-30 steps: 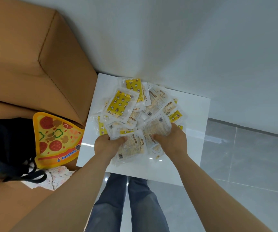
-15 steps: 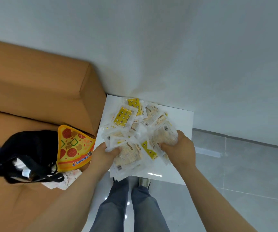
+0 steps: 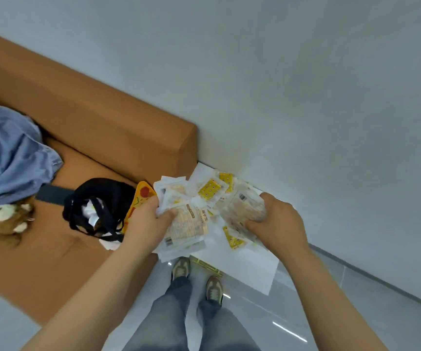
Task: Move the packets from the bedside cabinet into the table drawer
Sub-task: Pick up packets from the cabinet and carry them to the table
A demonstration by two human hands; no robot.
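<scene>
Several clear and yellow snack packets (image 3: 210,190) lie in a heap on the white bedside cabinet (image 3: 252,264) by the wall. My left hand (image 3: 148,221) grips a stack of pale packets (image 3: 188,224) lifted above the cabinet's left front. My right hand (image 3: 276,221) grips another bundle of pale packets (image 3: 245,210) above the cabinet's middle. One yellow packet (image 3: 233,238) lies loose on the cabinet between my hands. No table drawer is in view.
A brown upholstered bed (image 3: 83,138) fills the left, touching the cabinet. On it lie a black bag (image 3: 95,201), a pizza-slice cushion (image 3: 140,201), blue cloth (image 3: 9,153) and a plush toy (image 3: 4,219). My legs and shoes (image 3: 196,279) stand on grey floor tiles.
Both hands have closed on bundles of packets and lifted them off the heap. The camera has swung up and left, showing more of the bed.
</scene>
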